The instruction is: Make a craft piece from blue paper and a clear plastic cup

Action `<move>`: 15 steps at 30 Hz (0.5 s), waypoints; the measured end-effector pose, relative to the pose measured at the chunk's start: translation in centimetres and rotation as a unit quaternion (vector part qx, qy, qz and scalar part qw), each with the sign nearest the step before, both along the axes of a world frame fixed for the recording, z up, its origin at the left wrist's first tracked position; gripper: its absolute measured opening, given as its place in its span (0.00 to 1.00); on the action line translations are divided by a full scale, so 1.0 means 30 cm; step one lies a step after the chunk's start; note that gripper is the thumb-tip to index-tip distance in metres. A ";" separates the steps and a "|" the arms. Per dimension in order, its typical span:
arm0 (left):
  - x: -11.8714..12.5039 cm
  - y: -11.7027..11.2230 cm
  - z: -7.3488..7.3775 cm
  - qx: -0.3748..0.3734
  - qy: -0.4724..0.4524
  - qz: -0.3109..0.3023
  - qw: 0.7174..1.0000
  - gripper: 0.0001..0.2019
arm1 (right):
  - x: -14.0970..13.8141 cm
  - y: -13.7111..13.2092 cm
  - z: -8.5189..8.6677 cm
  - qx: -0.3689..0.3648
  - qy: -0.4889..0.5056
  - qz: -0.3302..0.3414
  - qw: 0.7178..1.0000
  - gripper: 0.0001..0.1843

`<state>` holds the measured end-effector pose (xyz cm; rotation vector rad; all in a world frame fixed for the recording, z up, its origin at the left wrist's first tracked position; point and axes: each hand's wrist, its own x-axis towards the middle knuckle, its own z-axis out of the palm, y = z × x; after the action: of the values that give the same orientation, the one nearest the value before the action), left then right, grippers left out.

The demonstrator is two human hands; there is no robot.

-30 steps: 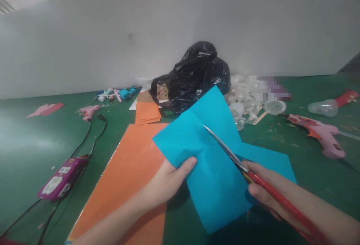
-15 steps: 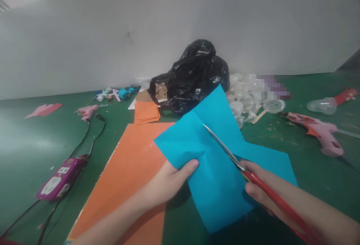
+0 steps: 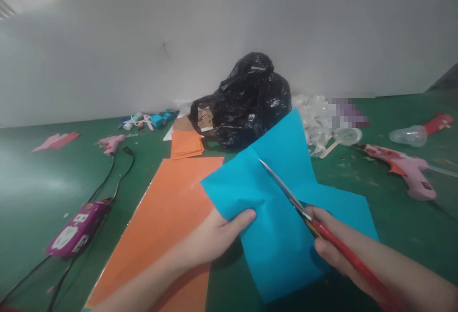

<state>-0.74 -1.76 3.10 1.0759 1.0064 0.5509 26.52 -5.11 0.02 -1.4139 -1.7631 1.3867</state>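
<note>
A blue sheet of paper [image 3: 279,235] is held up in front of me, creased near my thumb. My left hand [image 3: 225,233] pinches its left side, thumb on top and fingers hidden beneath. In my right hand [image 3: 336,240] is a pair of scissors [image 3: 282,188] with red handles, the fingers wrapped around them. The blades look nearly closed and lie over the blue paper, tips pointing to the upper left. Below my left forearm, an orange sheet [image 3: 171,207] rests flat on the green table [image 3: 21,173].
A black plastic bag [image 3: 246,102] stands against the wall behind small orange squares [image 3: 186,144]. Clear plastic cups [image 3: 317,126] are heaped beside it. A pink glue gun [image 3: 404,164] lies at right, a smaller one [image 3: 111,143] at left near a purple power box [image 3: 78,228] with black cables.
The upper part of the blue paper has shifted slightly right, and my left hand has moved a little right and down with it. The scissors have barely moved.
</note>
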 end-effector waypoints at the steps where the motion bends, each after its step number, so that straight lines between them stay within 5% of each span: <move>1: 0.001 -0.001 0.002 0.001 0.003 0.003 1.000 0.40 | -0.004 0.003 0.008 -0.021 0.002 0.000 1.000 0.36; 6: -0.002 -0.002 -0.003 0.011 0.009 0.012 1.000 0.40 | -0.019 0.022 0.044 -0.110 0.013 0.016 0.994 0.39; 15: 0.012 -0.010 0.000 0.024 0.024 -0.023 0.999 0.37 | 0.022 0.001 -0.023 -0.011 -0.002 -0.007 1.000 0.31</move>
<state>-0.37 -2.06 3.09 1.1569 1.0132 0.5166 27.17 -5.09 -0.66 -1.4391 -1.7430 1.4020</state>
